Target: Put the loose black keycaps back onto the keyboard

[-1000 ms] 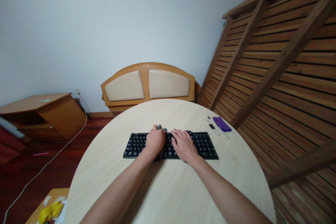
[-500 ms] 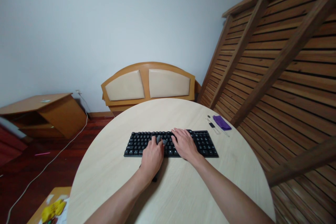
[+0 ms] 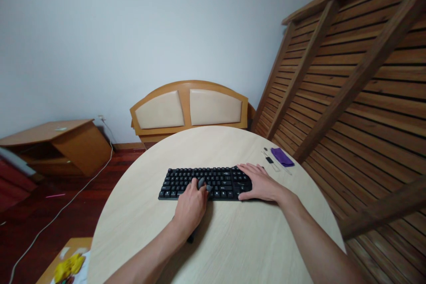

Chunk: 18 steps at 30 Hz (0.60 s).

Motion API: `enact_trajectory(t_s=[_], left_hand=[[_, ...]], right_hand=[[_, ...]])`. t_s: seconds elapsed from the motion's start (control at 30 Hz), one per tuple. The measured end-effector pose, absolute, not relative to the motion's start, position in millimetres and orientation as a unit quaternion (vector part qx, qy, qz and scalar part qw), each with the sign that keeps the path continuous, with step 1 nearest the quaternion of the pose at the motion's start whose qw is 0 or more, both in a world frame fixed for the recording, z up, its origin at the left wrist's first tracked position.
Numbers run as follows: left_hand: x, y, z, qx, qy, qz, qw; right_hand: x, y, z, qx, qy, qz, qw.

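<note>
A black keyboard lies flat on the round table. My left hand is closed around a dark tool with two rounded grey tips. The tips are over the middle keys, and the tool's black end shows below my wrist. My fingers hide most of it, so I cannot tell its exact kind. My right hand spans the keyboard's right end, fingers at the far edge and thumb at the near edge, covering much of the number pad.
A purple cloth lies at the table's right edge beside a small black piece with pale wires. Wooden slats lean on the right. Behind the table stands a padded headboard. Yellow gloves lie at lower left.
My right hand has moved right, from the middle keys to the keyboard's right end, with thumb and fingers wider apart. My left hand stays nearly in place with the tool.
</note>
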<state>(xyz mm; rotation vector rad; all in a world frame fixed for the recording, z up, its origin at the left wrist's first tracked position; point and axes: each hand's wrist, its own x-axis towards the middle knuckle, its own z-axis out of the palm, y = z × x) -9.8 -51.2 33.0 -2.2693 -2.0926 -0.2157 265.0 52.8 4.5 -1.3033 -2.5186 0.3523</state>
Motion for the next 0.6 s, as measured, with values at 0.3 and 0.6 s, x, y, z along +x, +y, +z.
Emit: enact_trajectory(t_s=[0.3, 0.6], left_hand=[[0.5, 11.3, 50.5, -0.746, -0.650, -0.139, 0.031], [18.4, 23.7, 29.2, -0.730, -0.670, -0.096, 0.096]], right_hand=[[239.8, 46.9, 5.7, -0.440, -0.876, 0.092, 0.174], [229.6, 45.0, 4.9, -0.445, -0.873, 0.081, 0.183]])
